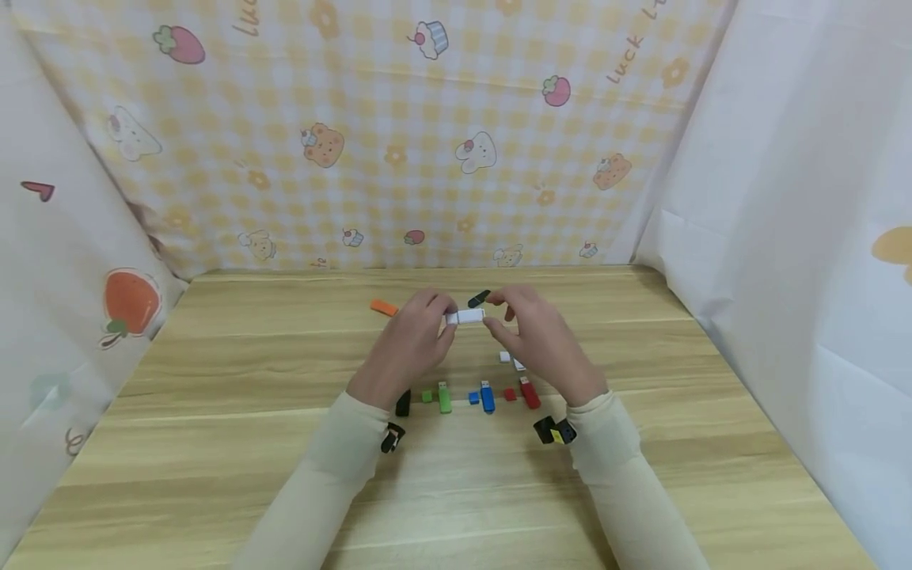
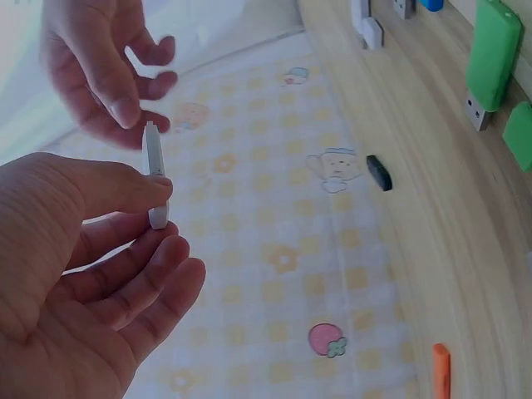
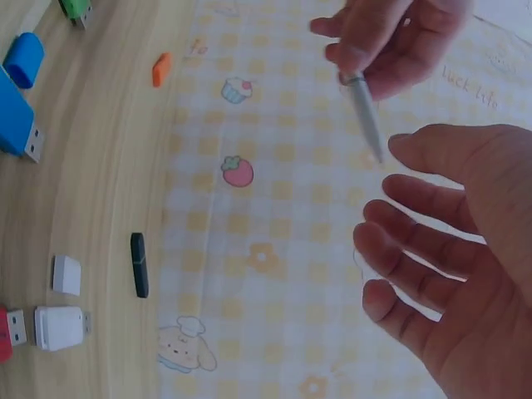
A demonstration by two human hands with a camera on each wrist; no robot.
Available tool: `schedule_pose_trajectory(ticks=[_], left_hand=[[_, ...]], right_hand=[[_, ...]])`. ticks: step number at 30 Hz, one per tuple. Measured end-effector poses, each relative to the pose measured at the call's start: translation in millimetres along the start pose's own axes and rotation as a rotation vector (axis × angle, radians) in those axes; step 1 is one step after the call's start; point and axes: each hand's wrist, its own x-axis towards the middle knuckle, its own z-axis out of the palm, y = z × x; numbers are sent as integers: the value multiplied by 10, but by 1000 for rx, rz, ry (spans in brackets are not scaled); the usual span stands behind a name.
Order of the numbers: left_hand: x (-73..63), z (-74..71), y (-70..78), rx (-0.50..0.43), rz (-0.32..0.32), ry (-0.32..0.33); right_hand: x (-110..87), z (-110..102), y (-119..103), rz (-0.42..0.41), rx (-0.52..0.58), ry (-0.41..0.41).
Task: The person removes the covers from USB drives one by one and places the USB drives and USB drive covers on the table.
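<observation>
A white USB stick (image 1: 470, 316) is pinched near one end by the thumb and fingers of my left hand (image 1: 409, 336), held up over the back of the table. The left wrist view shows this stick (image 2: 155, 154) edge-on between thumb and fingertips. Close to its other end is my right hand (image 1: 541, 332), fingers spread and loosely bent. A small gap separates the right thumb from the stick (image 3: 366, 120) in the right wrist view, and nothing is in that hand. Behind the stick lies a black USB stick (image 1: 479, 298) on the table.
An orange stick (image 1: 384, 307) lies back left. Nearer me are uncapped USB sticks: green (image 1: 445, 398), blue (image 1: 488, 397), red (image 1: 530, 393) and a partly hidden white one (image 3: 60, 327), each beside its cap. A black item (image 1: 403, 404) sits by my left wrist. Patterned cloth (image 1: 399, 158) hangs behind.
</observation>
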Motion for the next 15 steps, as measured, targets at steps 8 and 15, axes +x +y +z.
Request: schedule_pose_trajectory(ticks=[8,15], left_hand=[[-132,-87,44,2,51,60],[-215,-95,56,-4,62,85]], right_hand=[[-5,71,-91,-170,-24,42],[-6,181,-116,-313,-66,100]])
